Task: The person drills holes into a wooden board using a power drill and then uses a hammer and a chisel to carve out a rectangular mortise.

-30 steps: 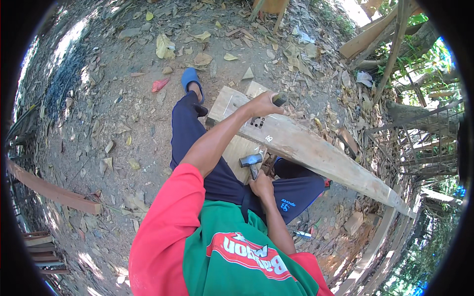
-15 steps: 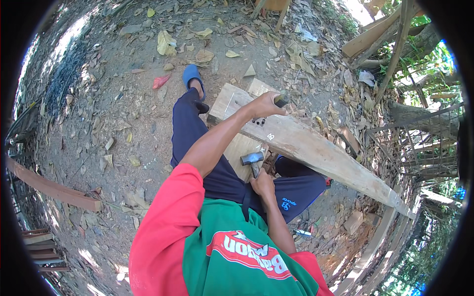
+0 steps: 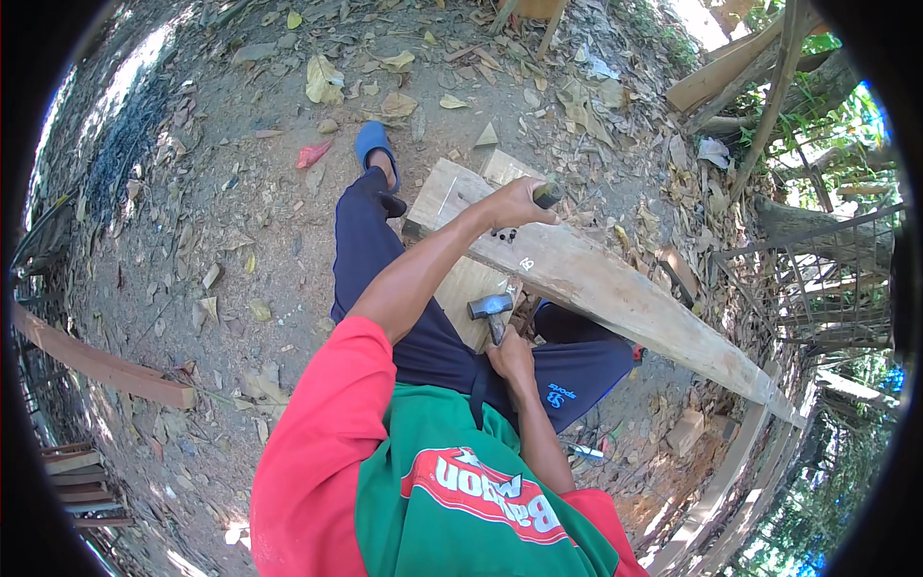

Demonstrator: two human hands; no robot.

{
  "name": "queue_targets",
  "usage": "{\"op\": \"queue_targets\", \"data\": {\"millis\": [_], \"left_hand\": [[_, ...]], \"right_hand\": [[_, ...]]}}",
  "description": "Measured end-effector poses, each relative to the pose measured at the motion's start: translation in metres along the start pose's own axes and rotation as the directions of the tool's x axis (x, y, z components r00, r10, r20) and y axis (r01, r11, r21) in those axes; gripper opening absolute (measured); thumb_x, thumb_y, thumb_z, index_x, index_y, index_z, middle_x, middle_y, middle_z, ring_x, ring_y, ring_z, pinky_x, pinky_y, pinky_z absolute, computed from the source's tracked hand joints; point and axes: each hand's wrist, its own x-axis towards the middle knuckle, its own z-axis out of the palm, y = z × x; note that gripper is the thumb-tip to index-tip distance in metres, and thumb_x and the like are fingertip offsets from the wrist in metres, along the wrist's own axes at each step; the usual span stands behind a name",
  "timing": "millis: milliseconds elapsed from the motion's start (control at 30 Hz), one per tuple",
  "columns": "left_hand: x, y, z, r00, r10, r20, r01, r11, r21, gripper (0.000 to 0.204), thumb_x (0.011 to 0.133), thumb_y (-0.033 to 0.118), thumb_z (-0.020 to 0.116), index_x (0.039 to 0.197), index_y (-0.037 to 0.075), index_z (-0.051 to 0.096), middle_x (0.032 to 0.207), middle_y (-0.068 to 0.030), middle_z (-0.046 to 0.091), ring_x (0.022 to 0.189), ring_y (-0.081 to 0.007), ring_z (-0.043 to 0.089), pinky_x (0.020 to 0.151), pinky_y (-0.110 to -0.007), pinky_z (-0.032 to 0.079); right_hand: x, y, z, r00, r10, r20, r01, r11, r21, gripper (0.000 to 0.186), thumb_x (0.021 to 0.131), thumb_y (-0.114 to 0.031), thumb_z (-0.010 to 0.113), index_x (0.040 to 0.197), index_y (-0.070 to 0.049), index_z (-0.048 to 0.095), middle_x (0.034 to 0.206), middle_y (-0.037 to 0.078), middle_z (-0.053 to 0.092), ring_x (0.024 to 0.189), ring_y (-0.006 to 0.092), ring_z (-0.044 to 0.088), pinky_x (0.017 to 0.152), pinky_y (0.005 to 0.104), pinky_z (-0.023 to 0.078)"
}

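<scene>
A long, weathered wooden plank (image 3: 615,287) lies in front of me, running from near my left foot out to the right. Above its near-left part, my left hand (image 3: 514,204) is closed around a short, dark, block-like thing (image 3: 546,196) whose kind I cannot make out. Several small dark spots (image 3: 504,234) show on the plank beside that hand; whether they are holes or loose bits is unclear. Lower down, by my lap, my right hand (image 3: 513,359) grips a hammer (image 3: 491,307) by its handle, with the metal head up over a paler board (image 3: 471,288).
Leaf-strewn dirt surrounds me. A reddish timber beam (image 3: 106,367) lies at the left, with stacked wood pieces (image 3: 85,488) below it. A small wood block (image 3: 686,432) sits on the ground at right. Branches and a metal frame (image 3: 817,274) stand at the far right.
The dark thing in my left hand has turned slightly and shows more of its surface. My right hand and the hammer stay in place.
</scene>
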Motion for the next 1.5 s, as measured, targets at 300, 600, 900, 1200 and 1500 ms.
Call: {"op": "queue_targets", "data": {"millis": [300, 600, 900, 1200, 1500], "left_hand": [[-0.003, -0.006, -0.007, 0.995, 0.100, 0.013, -0.101, 0.994, 0.051, 0.026, 0.078, 0.020, 0.079, 0.083, 0.005, 0.059, 0.072, 0.0036, 0.055, 0.069, -0.0076, 0.047, 0.065, -0.028, 0.042], [0.006, -0.003, -0.002, 0.998, 0.058, -0.005, -0.058, 0.998, 0.011, 0.029, 0.075, 0.019, 0.079, 0.078, 0.005, 0.054, 0.067, 0.0020, 0.050, 0.064, -0.0099, 0.044, 0.059, -0.031, 0.039], [-0.011, -0.010, -0.008, 0.997, 0.063, 0.034, -0.065, 0.997, 0.039, 0.028, 0.079, 0.018, 0.079, 0.081, 0.005, 0.055, 0.072, 0.0043, 0.050, 0.070, -0.0081, 0.043, 0.065, -0.028, 0.039], [-0.024, -0.027, 0.007, 0.998, 0.057, 0.013, -0.058, 0.997, 0.060, 0.028, 0.078, 0.015, 0.078, 0.100, 0.002, 0.066, 0.083, 0.0013, 0.063, 0.076, -0.0084, 0.051, 0.071, -0.029, 0.045], [-0.018, -0.006, -0.010, 0.999, 0.029, 0.016, -0.029, 1.000, -0.013, 0.022, 0.077, 0.014, 0.080, 0.086, 0.005, 0.062, 0.076, 0.0033, 0.058, 0.072, -0.0085, 0.048, 0.069, -0.029, 0.043]], "right_hand": [[-0.021, -0.037, -0.137, 0.999, 0.020, -0.031, 0.006, 0.739, 0.674, 0.019, 0.080, -0.010, 0.066, 0.091, -0.003, 0.052, 0.060, 0.002, 0.052, 0.045, 0.0094, 0.048, 0.042, 0.0266, 0.039], [-0.070, -0.082, -0.263, 0.846, -0.106, -0.522, 0.478, 0.584, 0.656, 0.018, 0.084, -0.006, 0.065, 0.094, -0.003, 0.050, 0.063, 0.002, 0.050, 0.047, 0.0091, 0.048, 0.043, 0.0233, 0.037], [-0.090, -0.126, -0.283, 0.512, -0.182, -0.839, 0.832, 0.349, 0.432, 0.016, 0.086, 0.001, 0.062, 0.096, -0.004, 0.051, 0.062, 0.003, 0.051, 0.050, 0.0106, 0.051, 0.048, 0.0240, 0.043], [0.027, -0.080, -0.162, 0.871, -0.219, -0.439, 0.308, 0.941, 0.143, 0.033, 0.075, -0.017, 0.065, 0.098, 0.006, 0.060, 0.074, 0.025, 0.062, 0.072, 0.0401, 0.065, 0.069, 0.0458, 0.050], [-0.108, -0.114, -0.341, 0.475, -0.189, -0.859, 0.658, 0.725, 0.205, 0.020, 0.083, -0.016, 0.069, 0.097, -0.004, 0.062, 0.070, 0.000, 0.056, 0.054, 0.0075, 0.051, 0.052, 0.0242, 0.041]]}}
